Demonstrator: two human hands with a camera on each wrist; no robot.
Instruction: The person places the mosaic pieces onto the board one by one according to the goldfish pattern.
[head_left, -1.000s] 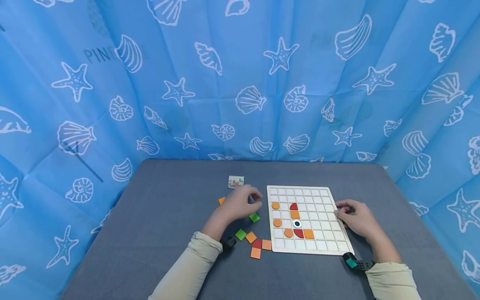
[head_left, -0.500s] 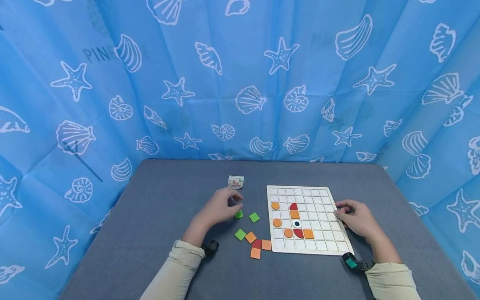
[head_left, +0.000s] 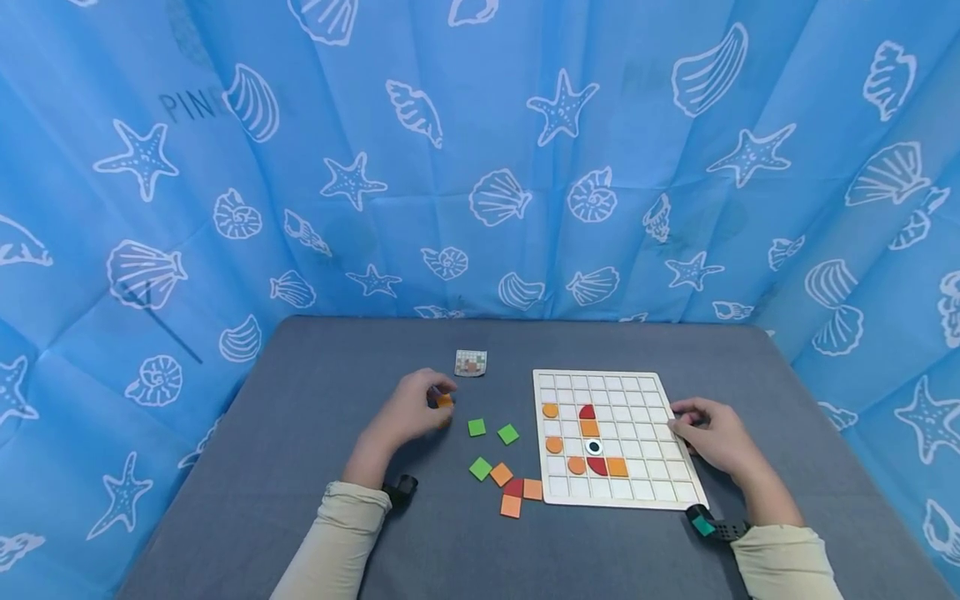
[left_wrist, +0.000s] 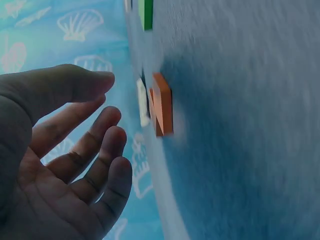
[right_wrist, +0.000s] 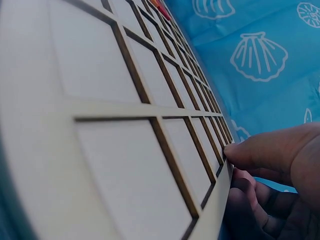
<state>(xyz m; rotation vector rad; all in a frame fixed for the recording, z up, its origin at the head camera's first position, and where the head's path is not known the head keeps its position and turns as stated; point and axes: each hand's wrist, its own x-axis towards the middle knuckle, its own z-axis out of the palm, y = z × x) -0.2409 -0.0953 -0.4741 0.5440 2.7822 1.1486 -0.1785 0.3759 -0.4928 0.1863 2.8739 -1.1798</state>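
My left hand (head_left: 408,408) hovers over an orange tile (head_left: 444,401) at the left of the loose pieces. In the left wrist view its fingers are loosely bent and hold nothing; a gap separates them from the orange tile (left_wrist: 164,105), behind which a second orange surface partly shows. At the right edge of a white grid board (head_left: 630,408), my right hand (head_left: 716,437) grips the rim. Its thumb (right_wrist: 237,155) lies on the top of that rim, while the other fingers curl at the side below. Orange discs, red quarter pieces, orange squares and an eye piece (head_left: 594,447) sit in the board's cells.
Green tiles (head_left: 480,468) lie between my left hand and the board. Several orange tiles (head_left: 511,506) and a red quarter piece (head_left: 514,487) cluster by the board's lower left corner. A small pattern card (head_left: 471,363) lies farther back. A blue shell-print curtain (head_left: 480,208) borders the grey table.
My left hand has moved left, away from the board and past the green tiles, to the orange tile. The right hand has stayed at the board's edge.
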